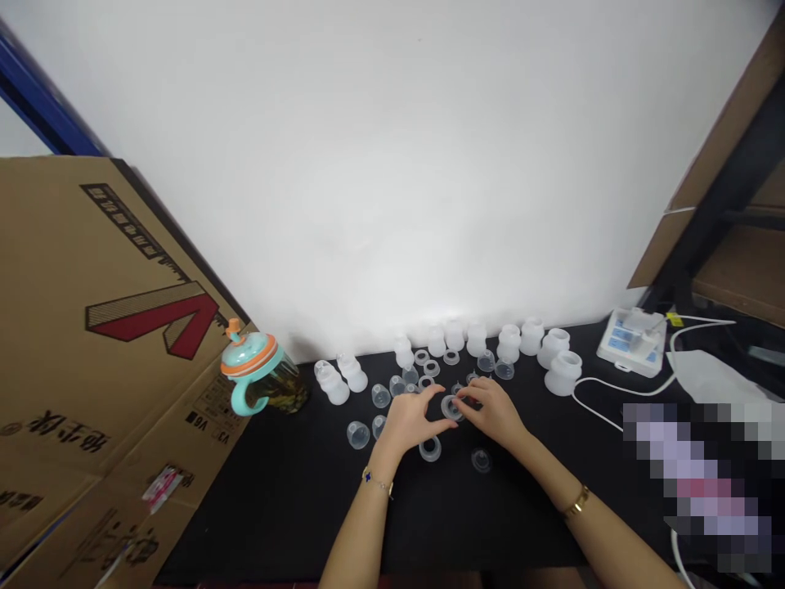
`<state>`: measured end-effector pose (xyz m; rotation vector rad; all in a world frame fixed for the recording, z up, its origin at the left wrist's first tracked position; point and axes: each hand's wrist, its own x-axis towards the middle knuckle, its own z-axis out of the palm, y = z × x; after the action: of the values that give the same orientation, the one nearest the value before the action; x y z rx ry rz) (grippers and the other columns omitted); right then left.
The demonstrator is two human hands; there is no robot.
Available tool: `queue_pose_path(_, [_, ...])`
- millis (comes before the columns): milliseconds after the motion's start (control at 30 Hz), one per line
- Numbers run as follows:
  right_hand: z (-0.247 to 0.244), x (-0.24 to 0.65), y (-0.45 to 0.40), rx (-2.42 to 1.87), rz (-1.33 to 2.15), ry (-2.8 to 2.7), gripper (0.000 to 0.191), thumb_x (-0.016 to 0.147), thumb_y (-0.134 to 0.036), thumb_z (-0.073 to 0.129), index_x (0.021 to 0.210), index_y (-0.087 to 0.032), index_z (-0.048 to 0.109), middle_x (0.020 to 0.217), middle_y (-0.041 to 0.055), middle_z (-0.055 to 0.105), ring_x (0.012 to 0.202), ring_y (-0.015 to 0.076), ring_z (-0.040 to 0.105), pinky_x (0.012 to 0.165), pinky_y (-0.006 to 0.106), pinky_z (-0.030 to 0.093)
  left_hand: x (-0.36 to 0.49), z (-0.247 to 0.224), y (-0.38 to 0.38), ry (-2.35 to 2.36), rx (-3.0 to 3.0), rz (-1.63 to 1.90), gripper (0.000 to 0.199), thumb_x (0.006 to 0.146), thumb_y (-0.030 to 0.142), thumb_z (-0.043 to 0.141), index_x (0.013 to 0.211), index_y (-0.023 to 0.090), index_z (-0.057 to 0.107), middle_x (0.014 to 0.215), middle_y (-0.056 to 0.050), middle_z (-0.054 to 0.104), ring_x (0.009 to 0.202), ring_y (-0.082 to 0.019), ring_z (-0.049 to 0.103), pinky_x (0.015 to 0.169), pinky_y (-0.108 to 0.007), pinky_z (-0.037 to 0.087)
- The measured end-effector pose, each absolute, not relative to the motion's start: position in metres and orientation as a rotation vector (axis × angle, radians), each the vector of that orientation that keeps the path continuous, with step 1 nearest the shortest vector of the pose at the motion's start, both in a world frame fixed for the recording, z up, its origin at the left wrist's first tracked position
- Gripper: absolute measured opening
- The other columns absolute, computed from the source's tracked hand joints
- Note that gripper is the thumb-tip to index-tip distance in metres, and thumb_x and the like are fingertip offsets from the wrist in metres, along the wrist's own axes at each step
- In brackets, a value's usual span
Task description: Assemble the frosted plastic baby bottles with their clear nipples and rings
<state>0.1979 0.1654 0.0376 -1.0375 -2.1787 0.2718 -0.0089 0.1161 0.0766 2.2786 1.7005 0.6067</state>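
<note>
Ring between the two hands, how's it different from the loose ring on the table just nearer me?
The held ring has the left hand and right hand at it; the loose ring lies on the black table.
The held ring's middle looks pale, its filling unclear; the loose ring's opening shows dark.
Both are round and whitish.

Left forearm [356, 532]: slanted forward and rightward.
Left hand [412, 421]: lay back upward, thumb and forefinger parted in a C.
Right forearm [604, 528]: reached forward and leftward.
Right hand [495, 409]: arched, thumb and fingers drawn into a pinch.
Spacing: both hands' tips nearly met.
</note>
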Motion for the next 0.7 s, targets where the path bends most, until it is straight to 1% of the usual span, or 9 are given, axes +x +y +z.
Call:
queue_pose_path(100, [0.037, 0.197, 0.164, -1.027, 0.279, -2.133, 0.023, 0.092, -0.038, 0.061, 0.081, -0.023, 0.074, 0.069, 0.0038, 0.060, 0.071, 0.0210, 0.058, 0.082, 0.037, 0.046, -0.001, 0.073, 0.116, 1.696, 2.339, 0.535, 0.052, 0.079, 0.054, 0.072, 0.124, 0.028, 0.064, 0.067, 0.001, 0.066, 0.063, -0.019, 0.063, 0.061, -0.027, 0.040])
queue_pose_path(233, [0.037, 0.195, 0.163, -1.029, 0.283, -2.124, 0.024, 0.093, -0.038, 0.059, 0.079, -0.024, 0.073, 0.070, 0.0038, 0.061, 0.070, 0.0208, 0.058, 0.088, 0.039, 0.046, 0.003, 0.069, 0.116, 1.698, 2.375, 0.542, 0.043, 0.084, 0.048, 0.070, 0.122, 0.028, 0.064, 0.069, 0.001, 0.067, 0.066, -0.019, 0.065, 0.063, -0.026, 0.041])
queue_pose_path(333, [0.040, 0.195, 0.161, -1.037, 0.277, -2.113, 0.026, 0.095, -0.041, 0.057, 0.083, -0.024, 0.073, 0.071, 0.0041, 0.062, 0.071, 0.0207, 0.058, 0.086, 0.038, 0.047, 0.003, 0.067, 0.116, 1.706, 2.342, 0.611, 0.041, 0.083, 0.046, 0.070, 0.119, 0.027, 0.065, 0.067, 0.002, 0.066, 0.064, -0.018, 0.063, 0.061, -0.026, 0.041])
queue_pose_path(433, [0.045, 0.197, 0.159, -1.035, 0.258, -2.041, 0.028, 0.096, -0.044, 0.056, 0.093, -0.022, 0.072, 0.075, 0.0052, 0.064, 0.075, 0.0216, 0.059, 0.079, 0.035, 0.048, 0.002, 0.067, 0.118, 1.750, 2.244, 0.809, 0.038, 0.084, 0.041, 0.070, 0.118, 0.026, 0.066, 0.069, 0.002, 0.064, 0.064, -0.017, 0.061, 0.062, -0.025, 0.043])
queue_pose_path(500, [0.049, 0.199, 0.158, -1.034, 0.245, -1.998, 0.028, 0.098, -0.043, 0.053, 0.097, -0.021, 0.071, 0.077, 0.0058, 0.065, 0.077, 0.0221, 0.060, 0.077, 0.035, 0.047, 0.000, 0.066, 0.119, 1.788, 2.184, 1.013, 0.034, 0.086, 0.036, 0.068, 0.118, 0.025, 0.066, 0.080, 0.000, 0.066, 0.070, -0.017, 0.062, 0.065, -0.025, 0.046])
queue_pose_path(600, [0.049, 0.200, 0.161, -1.074, 0.246, -2.009, 0.024, 0.098, -0.036, 0.052, 0.094, -0.021, 0.070, 0.079, 0.0059, 0.066, 0.079, 0.0228, 0.062, 0.077, 0.035, 0.047, -0.003, 0.065, 0.121, 1.854, 2.088, 1.288, 0.033, 0.088, 0.030, 0.067, 0.120, 0.026, 0.066, 0.106, -0.006, 0.066, 0.079, -0.017, 0.063, 0.068, -0.026, 0.048])
queue_pose_path(633, [0.047, 0.200, 0.163, -1.094, 0.260, -2.032, 0.023, 0.098, -0.034, 0.053, 0.092, -0.021, 0.071, 0.079, 0.0056, 0.066, 0.079, 0.0228, 0.062, 0.076, 0.035, 0.047, -0.004, 0.064, 0.121, 1.875, 2.053, 1.347, 0.033, 0.088, 0.030, 0.067, 0.120, 0.027, 0.066, 0.112, -0.007, 0.064, 0.079, -0.017, 0.063, 0.067, -0.025, 0.048])
queue_pose_path(700, [0.044, 0.200, 0.165, -1.120, 0.294, -2.089, 0.019, 0.095, -0.032, 0.057, 0.089, -0.021, 0.072, 0.079, 0.0050, 0.066, 0.077, 0.0226, 0.062, 0.074, 0.034, 0.047, -0.005, 0.063, 0.122, 1.897, 2.000, 1.408, 0.033, 0.088, 0.029, 0.066, 0.121, 0.028, 0.066, 0.118, -0.007, 0.061, 0.074, -0.015, 0.062, 0.064, -0.025, 0.047])
